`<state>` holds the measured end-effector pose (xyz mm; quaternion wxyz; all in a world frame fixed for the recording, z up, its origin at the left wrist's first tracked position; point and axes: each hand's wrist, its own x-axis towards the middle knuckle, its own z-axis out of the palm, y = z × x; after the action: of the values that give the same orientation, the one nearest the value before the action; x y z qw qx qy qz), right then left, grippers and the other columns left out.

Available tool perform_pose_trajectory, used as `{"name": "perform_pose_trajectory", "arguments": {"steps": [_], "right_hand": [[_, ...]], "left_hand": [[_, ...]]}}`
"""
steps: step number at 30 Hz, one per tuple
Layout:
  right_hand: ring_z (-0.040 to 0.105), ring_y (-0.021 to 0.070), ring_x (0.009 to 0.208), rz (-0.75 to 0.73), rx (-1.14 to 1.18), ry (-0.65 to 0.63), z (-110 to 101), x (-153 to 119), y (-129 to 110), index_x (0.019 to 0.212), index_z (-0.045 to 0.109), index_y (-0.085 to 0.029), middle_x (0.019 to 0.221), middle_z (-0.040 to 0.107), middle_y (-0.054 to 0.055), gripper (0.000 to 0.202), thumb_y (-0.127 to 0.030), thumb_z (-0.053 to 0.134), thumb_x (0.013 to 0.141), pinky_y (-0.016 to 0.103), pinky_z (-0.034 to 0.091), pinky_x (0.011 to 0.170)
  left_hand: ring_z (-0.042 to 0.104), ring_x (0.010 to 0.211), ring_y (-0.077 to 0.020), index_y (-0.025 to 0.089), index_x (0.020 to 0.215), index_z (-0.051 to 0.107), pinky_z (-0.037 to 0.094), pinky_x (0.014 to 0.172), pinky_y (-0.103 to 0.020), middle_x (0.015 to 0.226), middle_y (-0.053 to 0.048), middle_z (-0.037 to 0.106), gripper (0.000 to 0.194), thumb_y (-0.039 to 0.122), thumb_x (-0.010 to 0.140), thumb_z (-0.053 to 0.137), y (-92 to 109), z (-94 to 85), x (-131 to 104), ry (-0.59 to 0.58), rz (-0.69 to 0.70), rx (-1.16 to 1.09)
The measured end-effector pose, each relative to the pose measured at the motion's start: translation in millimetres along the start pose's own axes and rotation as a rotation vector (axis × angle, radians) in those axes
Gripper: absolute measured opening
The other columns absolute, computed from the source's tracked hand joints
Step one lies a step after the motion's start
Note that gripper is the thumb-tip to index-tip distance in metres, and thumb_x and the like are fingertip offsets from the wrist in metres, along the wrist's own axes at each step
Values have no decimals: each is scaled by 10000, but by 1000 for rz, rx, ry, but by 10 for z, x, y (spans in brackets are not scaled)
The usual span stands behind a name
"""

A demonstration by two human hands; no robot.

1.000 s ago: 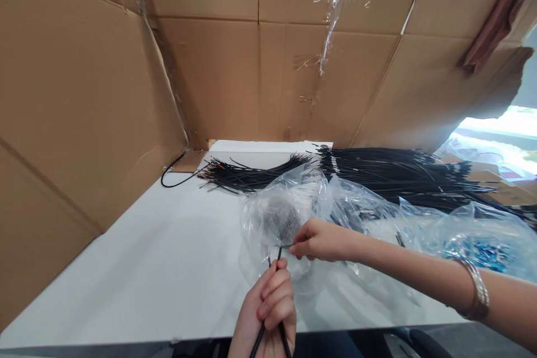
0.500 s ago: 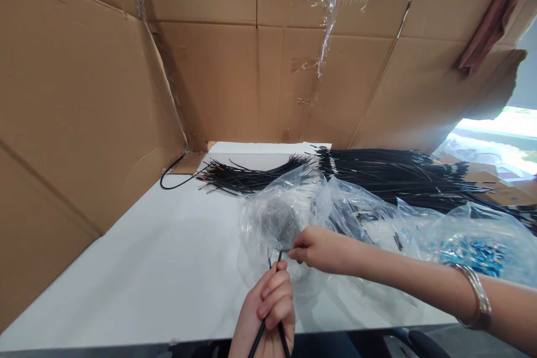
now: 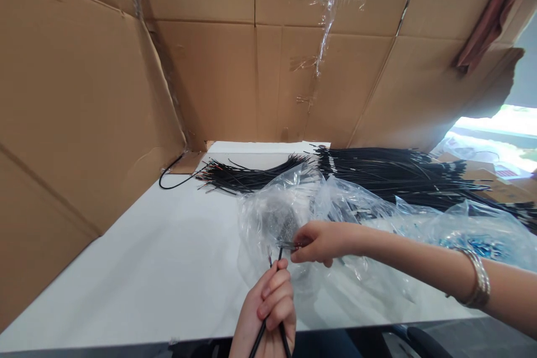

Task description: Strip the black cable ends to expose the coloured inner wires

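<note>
Near the table's front edge, my left hand point(image 3: 271, 299) is closed around two black cables point(image 3: 285, 340). Their upper ends stick out above the fingers, and one shows thin bare wires point(image 3: 269, 257). Just up and to the right, my right hand point(image 3: 314, 241) pinches a small thin dark piece point(image 3: 287, 245), whose far end is at the tip of the right-hand cable. What this piece is I cannot make out. Behind both hands lies a clear plastic bag point(image 3: 255, 218) with a mass of small grey parts point(image 3: 281, 221) in it.
Bundles of black cables point(image 3: 377, 170) lie along the back of the white table point(image 3: 126, 285). Another clear bag with blue pieces point(image 3: 482, 249) is at the right, beneath my right forearm. Cardboard walls point(image 3: 218, 78) stand at the left and back, with a reddish cloth point(image 3: 490, 17) hanging at upper right.
My right hand has shifted slightly right and up, its fingers have changed position, and more of the thin piece shows. My left hand has barely moved.
</note>
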<state>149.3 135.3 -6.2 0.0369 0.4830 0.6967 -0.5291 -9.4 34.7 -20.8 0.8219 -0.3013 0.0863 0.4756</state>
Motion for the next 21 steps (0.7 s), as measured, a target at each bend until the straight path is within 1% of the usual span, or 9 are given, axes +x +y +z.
{"name": "perform_pose_trajectory", "arguments": {"steps": [4,7,9,11,13,15,17,19,21], "right_hand": [[493,61,443,28,133,-123,-73,-31,15,649,553,-143,577,530,-36,235,-273,632,828,169,312,390],[535,74,472,74,260,-201,-91,-41,27,727,573,-146,629,595,-12,147,-243,621,826,165,382,411],[508,68,453,110,328,-226,-86,-41,27,776,556,-154,652,622,-2,102,-223,610,829,162,407,414],[386,44,384,152,378,-248,-74,-35,23,781,532,-160,569,559,-38,101,-217,585,846,137,351,374],[240,36,344,203,417,-297,-60,-26,17,759,526,-159,469,407,-91,124,-210,533,871,123,231,330],[149,41,349,243,448,-353,-51,-20,8,700,509,-160,444,295,-113,196,-196,473,890,136,147,321],[102,44,364,254,464,-369,-50,-30,-7,610,439,-176,443,248,-116,276,-168,448,885,149,111,326],[82,44,376,245,464,-346,-52,-56,-29,548,350,-190,441,226,-115,341,-146,454,869,155,89,334],[72,44,383,234,455,-312,-51,-84,-54,521,299,-197,435,203,-116,384,-153,469,863,162,71,341]], "left_hand": [[291,282,-39,252,701,310,265,322,-146,495,123,245,351,166,1029,220,-16,20,-11,17,1,-11],[295,282,-39,247,708,328,261,318,-143,494,124,246,345,162,1027,229,-24,18,-34,19,-5,-9],[290,280,-37,247,703,326,256,316,-143,495,123,247,348,165,1027,227,-26,19,-49,21,-3,-10],[284,277,-36,250,690,313,250,314,-143,492,123,239,361,166,1028,219,-24,25,-62,17,6,-10],[286,279,-34,251,684,305,249,317,-142,491,123,239,363,161,1027,226,-19,35,-76,17,10,-12],[285,279,-30,252,680,296,244,314,-139,490,124,244,363,155,1025,238,-14,47,-86,24,6,-6],[283,277,-27,249,683,299,235,309,-136,488,126,249,361,153,1026,238,-11,62,-88,27,9,0],[285,274,-27,244,692,313,234,308,-132,485,129,241,356,157,1027,230,-11,76,-85,21,21,3],[282,273,-25,240,702,322,236,309,-126,487,130,238,350,157,1028,227,-14,89,-85,17,23,-2]]}}
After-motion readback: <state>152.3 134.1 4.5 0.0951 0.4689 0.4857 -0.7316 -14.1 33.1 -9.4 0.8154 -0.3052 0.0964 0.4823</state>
